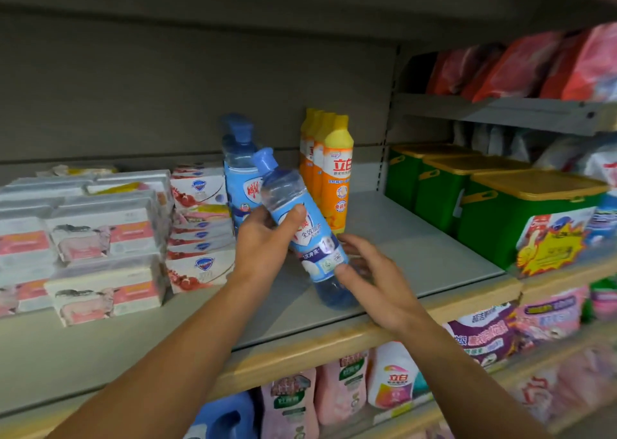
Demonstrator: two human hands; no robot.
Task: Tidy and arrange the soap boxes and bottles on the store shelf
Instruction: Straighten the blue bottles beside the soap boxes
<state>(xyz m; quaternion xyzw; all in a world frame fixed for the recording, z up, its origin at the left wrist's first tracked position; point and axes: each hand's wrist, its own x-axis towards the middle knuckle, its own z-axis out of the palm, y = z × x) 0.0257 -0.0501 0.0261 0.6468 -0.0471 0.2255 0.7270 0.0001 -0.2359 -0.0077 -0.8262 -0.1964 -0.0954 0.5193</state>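
Forearms: both reach up from the bottom of the frame toward the middle shelf (pixel 394 238).
Left hand (pixel 263 241): fingers and thumb curled round the upper label of a blue bottle (pixel 302 228), gripping it.
Right hand (pixel 374 278): fingers spread and fairly straight, lying against the lower part of the same bottle near its base; it steadies rather than grips.
Blue bottle: tilted, cap leaning up and to the left, base low near the shelf's front edge; whether the base touches the shelf I cannot tell.
Other blue bottles (pixel 238 171): upright in a short file running toward the back wall, just left of the held one.
Orange bottles (pixel 335 171): yellow-capped, upright in a neat file front to back, just right of the blue ones.
Soap boxes, white and pink (pixel 100 238): stacked in tidy piles at the left of the shelf, faces forward.
Soap boxes, white with red fruit (pixel 200 225): a stack beside the blue bottles; its lower boxes look fanned and skewed.
Bare stretch: shelf to the right of the orange bottles, up to the green tubs (pixel 500 218) on the next bay.
Done, by my reading: both bottle files and most of the soap piles look ordered.
Left, by my reading: stand the held bottle upright at the front of the blue file, then square up the skewed stack.
Progress: seems well past the middle.
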